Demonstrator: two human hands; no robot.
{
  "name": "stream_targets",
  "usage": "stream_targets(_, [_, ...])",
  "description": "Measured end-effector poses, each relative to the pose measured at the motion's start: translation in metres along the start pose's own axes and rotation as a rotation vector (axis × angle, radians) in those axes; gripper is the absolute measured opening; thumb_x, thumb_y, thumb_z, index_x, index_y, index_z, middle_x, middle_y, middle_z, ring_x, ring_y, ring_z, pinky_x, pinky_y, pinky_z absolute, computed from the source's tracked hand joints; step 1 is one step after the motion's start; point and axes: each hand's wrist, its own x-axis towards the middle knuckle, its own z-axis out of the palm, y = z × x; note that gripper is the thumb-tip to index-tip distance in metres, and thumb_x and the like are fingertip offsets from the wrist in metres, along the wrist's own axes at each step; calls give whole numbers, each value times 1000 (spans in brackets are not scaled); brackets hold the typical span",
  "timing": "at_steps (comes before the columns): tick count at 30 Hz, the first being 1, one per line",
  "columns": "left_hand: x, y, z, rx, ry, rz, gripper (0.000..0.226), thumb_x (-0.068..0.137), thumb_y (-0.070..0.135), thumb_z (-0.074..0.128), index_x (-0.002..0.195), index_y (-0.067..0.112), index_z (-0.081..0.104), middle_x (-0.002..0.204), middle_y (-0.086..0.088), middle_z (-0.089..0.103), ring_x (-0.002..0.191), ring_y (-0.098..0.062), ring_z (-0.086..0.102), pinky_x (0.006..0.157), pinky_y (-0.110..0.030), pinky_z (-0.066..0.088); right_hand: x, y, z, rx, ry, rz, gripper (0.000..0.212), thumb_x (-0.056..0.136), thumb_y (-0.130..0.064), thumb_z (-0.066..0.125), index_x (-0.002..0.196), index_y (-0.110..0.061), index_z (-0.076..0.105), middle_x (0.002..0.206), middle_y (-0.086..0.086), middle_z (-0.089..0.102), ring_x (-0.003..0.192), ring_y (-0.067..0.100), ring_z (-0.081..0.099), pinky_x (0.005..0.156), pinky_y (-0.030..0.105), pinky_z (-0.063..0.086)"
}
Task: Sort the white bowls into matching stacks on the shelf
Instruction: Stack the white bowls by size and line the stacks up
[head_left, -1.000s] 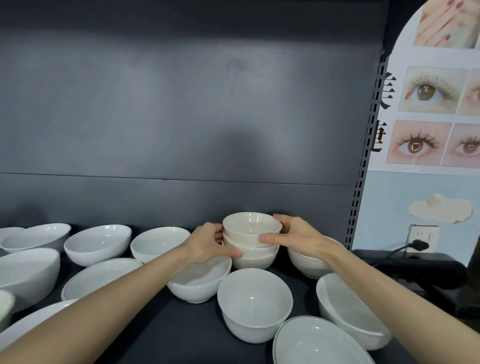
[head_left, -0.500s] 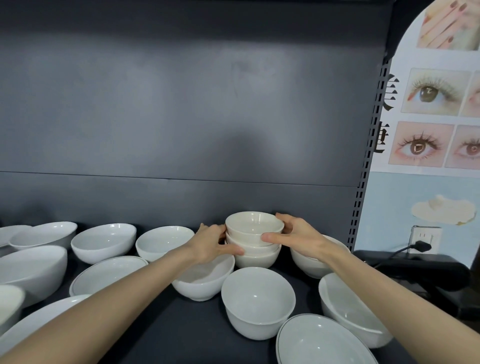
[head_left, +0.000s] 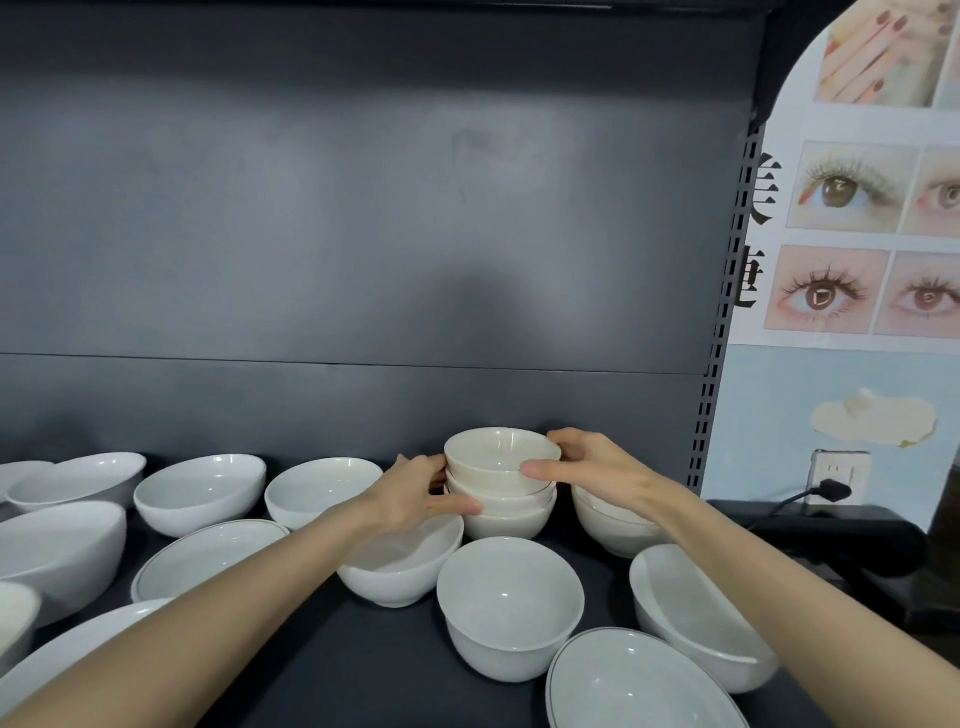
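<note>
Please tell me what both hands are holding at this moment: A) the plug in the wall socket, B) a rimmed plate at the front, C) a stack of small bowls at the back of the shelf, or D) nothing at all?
C: the left hand and right hand grip opposite sides of the stack, thumbs in front on its bowls.

A stack (head_left: 501, 483) of 3 small cream-white bowls, nested upright, stands at the far middle of the dark shelf (head_left: 363, 665). Larger white bowls (head_left: 509, 608) sit loose around it, some tilted; 2 shallow near ones (head_left: 208, 558) have thin dark rims.
</note>
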Motion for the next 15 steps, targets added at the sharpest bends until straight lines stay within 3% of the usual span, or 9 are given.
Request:
stream_targets(2, [-1, 3, -1, 59, 6, 8, 19, 84, 37, 70, 89, 28, 55, 64, 27, 59, 66, 8, 53, 117, -52, 14, -2, 0, 1, 27, 13, -1, 64, 64, -47, 81, 107, -3, 62, 112, 16, 66, 110, 28, 61, 103, 46, 43])
stream_targets(4, [-3, 5, -1, 104, 17, 7, 24, 86, 38, 67, 101, 23, 57, 76, 18, 63, 77, 3, 55, 118, -49, 3, -1, 0, 2, -8, 43, -9, 64, 59, -53, 82, 99, -5, 66, 105, 13, 70, 106, 26, 64, 101, 47, 45])
stream_targets(7, [-5, 8, -1, 113, 25, -3, 21, 87, 36, 66, 100, 24, 54, 72, 19, 58, 78, 2, 54, 119, -46, -3, -3, -1, 3, -74, 92, -12, 58, 51, -62, 78, 87, -17, 72, 94, 2, 74, 98, 16, 68, 96, 41, 49])
stream_targets(12, [-3, 8, -3, 67, -11, 9, 17, 84, 37, 70, 87, 34, 53, 76, 19, 64, 73, 4, 54, 116, -52, 17, -10, -5, 6, -119, 166, -9, 37, 66, -49, 81, 87, -18, 74, 87, -5, 75, 92, 6, 68, 86, 19, 50])
stream_targets(15, [-3, 11, -5, 86, -41, 16, 19, 84, 37, 69, 86, 38, 51, 72, 29, 61, 73, 6, 53, 114, -53, 22, -10, -5, 6, -142, 188, 13, 39, 67, -50, 80, 86, -17, 74, 87, -3, 75, 92, 7, 67, 86, 21, 49])
